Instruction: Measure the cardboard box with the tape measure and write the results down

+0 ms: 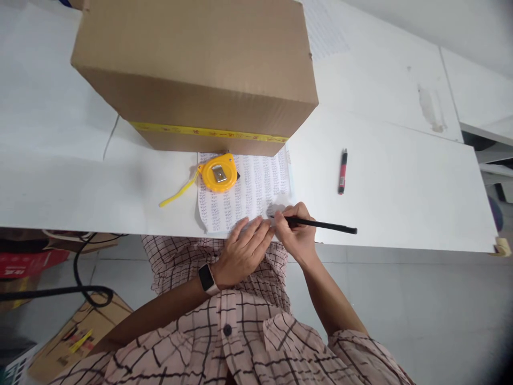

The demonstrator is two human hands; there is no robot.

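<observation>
My right hand [297, 232] is closed around a slim black pen [331, 225], whose tip meets the lower right part of a paper sheet [256, 184]. Columns of handwriting fill the sheet. My left hand [245, 248] lies flat with fingers stretched out across the sheet's lower edge, close beside the right hand; a smartwatch [207, 279] is on that wrist. On the sheet's upper left rests a yellow tape measure [219, 173] with a yellow wrist strap [179, 193] trailing left. The sheet's far edge meets the base of a big cardboard box [196, 69].
A red and black pen [342, 171] lies on the white table [393, 198] to the right. Another written sheet [326, 29] is behind the box. Below the table at left are a black cable [80, 275] and flattened cardboard [80, 337].
</observation>
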